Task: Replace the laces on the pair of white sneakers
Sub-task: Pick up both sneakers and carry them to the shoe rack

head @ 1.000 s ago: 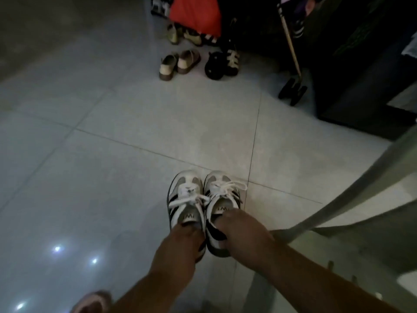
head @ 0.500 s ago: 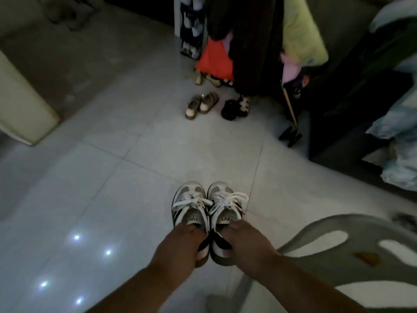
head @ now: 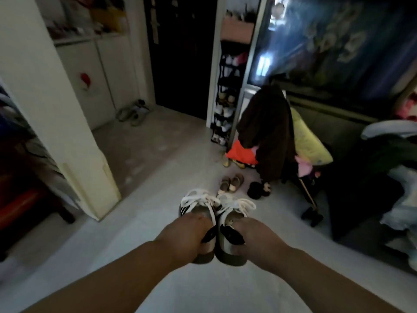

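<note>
Two white sneakers with dark stripes and white laces are held side by side in the air in front of me, heels toward me. My left hand grips the left sneaker at its heel and opening. My right hand grips the right sneaker the same way. The white laces are threaded and loosely tied on both shoes. My fingers are partly hidden inside the shoe openings.
Light tiled floor lies below. A cream pillar stands at left. Sandals and dark slippers lie on the floor beyond. A tall shoe rack and a chair hung with clothes stand at right.
Both hands have lifted the pair of sneakers off the floor. The view has risen and tilted up, showing more of the room.
</note>
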A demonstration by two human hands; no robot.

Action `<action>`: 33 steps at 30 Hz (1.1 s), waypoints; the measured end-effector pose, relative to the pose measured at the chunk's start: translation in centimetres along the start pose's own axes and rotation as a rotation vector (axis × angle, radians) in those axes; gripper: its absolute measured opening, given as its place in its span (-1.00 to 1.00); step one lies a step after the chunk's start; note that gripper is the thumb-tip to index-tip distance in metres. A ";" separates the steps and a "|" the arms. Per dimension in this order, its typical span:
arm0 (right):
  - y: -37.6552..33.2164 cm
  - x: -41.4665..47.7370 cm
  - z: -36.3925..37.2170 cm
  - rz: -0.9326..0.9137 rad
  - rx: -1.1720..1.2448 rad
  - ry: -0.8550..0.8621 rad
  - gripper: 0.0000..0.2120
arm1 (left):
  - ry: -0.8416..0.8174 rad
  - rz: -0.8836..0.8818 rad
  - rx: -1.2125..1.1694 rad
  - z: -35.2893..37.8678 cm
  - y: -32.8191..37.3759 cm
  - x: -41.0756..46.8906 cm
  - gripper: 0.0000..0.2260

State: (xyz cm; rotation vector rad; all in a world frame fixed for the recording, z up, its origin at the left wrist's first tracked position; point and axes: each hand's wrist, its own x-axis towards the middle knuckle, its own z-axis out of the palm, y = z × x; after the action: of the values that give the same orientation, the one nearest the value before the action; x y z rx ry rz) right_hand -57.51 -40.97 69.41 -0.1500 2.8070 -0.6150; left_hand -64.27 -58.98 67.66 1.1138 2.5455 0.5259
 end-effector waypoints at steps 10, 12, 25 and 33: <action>-2.7 8.5 -3.6 -0.153 -0.030 -0.010 -0.61 | 0.085 -0.057 0.199 -5.9 -4.9 2.1 -0.79; -1.4 11.2 -3.9 -0.155 -0.016 0.015 -0.69 | 0.075 -0.062 0.229 -7.0 -5.8 4.6 -0.76; 12.9 32.6 -15.6 -0.070 -0.212 0.033 -0.74 | 0.088 -0.037 0.345 -14.6 -11.8 31.5 -0.80; 18.9 45.6 -23.9 -0.070 -0.224 0.096 -0.81 | 0.126 -0.038 0.272 -20.6 -18.0 46.2 -0.70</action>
State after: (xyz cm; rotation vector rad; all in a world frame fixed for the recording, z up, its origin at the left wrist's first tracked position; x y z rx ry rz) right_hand -108.70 -21.48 71.77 -0.2691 2.9686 -0.3286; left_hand -114.33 -39.91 71.56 1.1492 2.8056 0.2514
